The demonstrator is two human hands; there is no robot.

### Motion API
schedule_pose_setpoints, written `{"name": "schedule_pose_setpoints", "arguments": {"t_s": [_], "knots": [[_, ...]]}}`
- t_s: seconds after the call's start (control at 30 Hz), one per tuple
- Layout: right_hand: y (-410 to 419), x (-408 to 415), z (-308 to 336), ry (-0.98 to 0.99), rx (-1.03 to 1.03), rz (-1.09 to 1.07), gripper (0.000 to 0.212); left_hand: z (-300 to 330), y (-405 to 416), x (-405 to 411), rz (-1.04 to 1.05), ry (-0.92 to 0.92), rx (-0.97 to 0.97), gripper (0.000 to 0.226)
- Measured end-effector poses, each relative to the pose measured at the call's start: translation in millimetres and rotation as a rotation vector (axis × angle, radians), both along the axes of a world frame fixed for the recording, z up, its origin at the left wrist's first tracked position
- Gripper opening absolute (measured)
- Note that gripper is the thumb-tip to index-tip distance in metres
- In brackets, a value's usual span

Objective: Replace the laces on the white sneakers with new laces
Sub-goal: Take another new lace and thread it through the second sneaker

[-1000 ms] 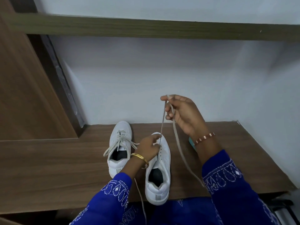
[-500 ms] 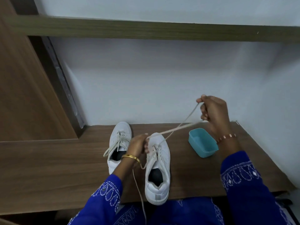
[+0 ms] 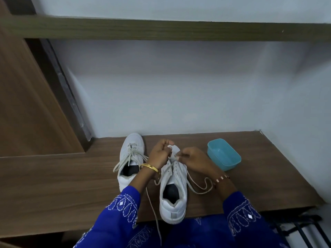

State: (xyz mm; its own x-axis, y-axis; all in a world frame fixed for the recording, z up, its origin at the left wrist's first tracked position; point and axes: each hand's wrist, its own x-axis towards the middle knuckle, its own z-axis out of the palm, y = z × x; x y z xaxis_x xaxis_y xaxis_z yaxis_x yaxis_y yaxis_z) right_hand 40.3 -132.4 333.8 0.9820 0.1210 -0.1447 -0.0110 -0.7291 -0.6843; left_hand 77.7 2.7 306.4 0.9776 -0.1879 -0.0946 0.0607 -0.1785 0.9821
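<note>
Two white sneakers stand on the wooden desk (image 3: pixel 53 185), toes to the wall. The left sneaker (image 3: pixel 129 160) is laced, its beige lace ends loose. Over the toe end of the right sneaker (image 3: pixel 172 196), my left hand (image 3: pixel 159 155) and my right hand (image 3: pixel 194 160) meet, each pinching the beige lace (image 3: pixel 197 187) near the front eyelets. One lace end loops on the desk to the right of the shoe. The other end hangs past the desk's front edge over my lap.
A teal plastic tub (image 3: pixel 223 153) sits on the desk just right of my right hand. The white wall rises behind the shoes, with a dark shelf (image 3: pixel 161 29) above. A wooden cabinet panel (image 3: pixel 26 104) stands at the left. Black rails show at the bottom right.
My right hand, which held the lace stretched up and out to the right, has come down to the shoe's front beside my left hand. The lace now lies slack on the desk.
</note>
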Motion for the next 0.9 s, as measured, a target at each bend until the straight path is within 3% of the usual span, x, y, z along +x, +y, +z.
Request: {"name": "schedule_pose_setpoints", "arguments": {"t_s": [0.07,0.3,0.4,0.5,0.6,0.7,0.8,0.9], "knots": [[6,-1,-4,-0.025,0.068,-0.025,0.012,2,-1,-1,-0.004,-0.009,0.0,0.028],[-9,-1,-16,-0.081,0.307,-0.425,0.022,-8,10,-4,-0.124,-0.014,0.169,0.018],[-16,0,-15,0.004,0.279,-0.352,0.014,-14,11,-6,-0.132,-0.056,0.229,0.022],[-9,-1,-15,0.116,0.385,-0.282,0.01,-16,5,-3,-0.155,-0.125,0.32,0.019],[-2,-1,-19,0.063,0.32,-0.276,0.012,-25,3,2,-0.092,-0.115,0.351,0.015],[-6,1,-24,0.032,0.252,-0.311,0.019,-37,7,4,0.021,-0.061,0.375,0.024],[-16,2,-29,0.155,0.326,-0.337,0.02,-50,9,0,0.012,-0.03,0.615,0.017],[-22,2,-35,0.237,0.404,-0.355,0.023,-63,5,-4,-0.003,0.01,0.725,0.029]]}}
